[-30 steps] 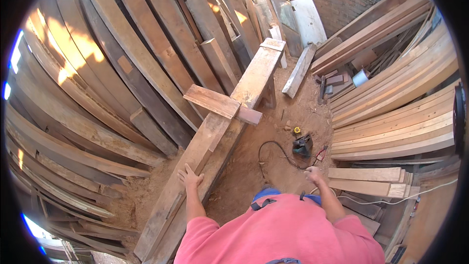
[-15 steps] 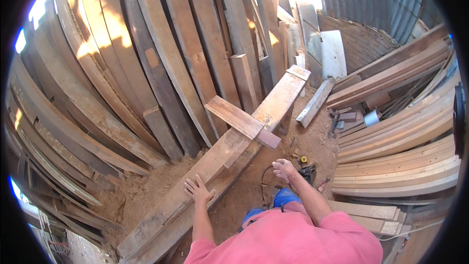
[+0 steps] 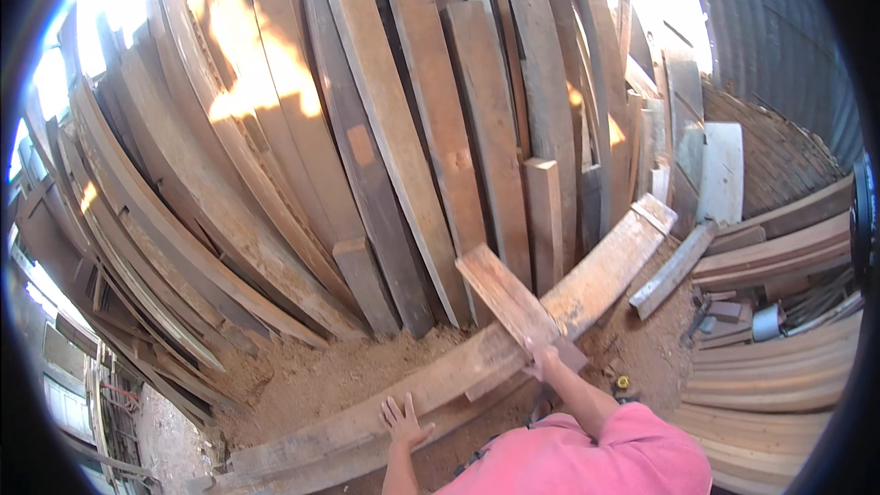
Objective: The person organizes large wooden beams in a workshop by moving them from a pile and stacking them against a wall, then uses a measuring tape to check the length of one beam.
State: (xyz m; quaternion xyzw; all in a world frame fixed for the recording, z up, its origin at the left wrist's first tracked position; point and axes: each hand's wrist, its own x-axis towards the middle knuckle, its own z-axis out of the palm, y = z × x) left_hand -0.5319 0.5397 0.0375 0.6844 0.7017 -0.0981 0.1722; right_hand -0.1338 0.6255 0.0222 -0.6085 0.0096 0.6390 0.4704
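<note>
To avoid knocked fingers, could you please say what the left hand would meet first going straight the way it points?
Past the long plank under it, the left hand would probably meet the short leaning board beyond the sawdust, though depth is unclear.

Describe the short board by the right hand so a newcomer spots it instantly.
Below the wall of leaning planks, a long beam runs diagonally. The short board lies across it, the right hand at its near end. Unlike the leaning planks, it lies flat and crosswise.
</note>
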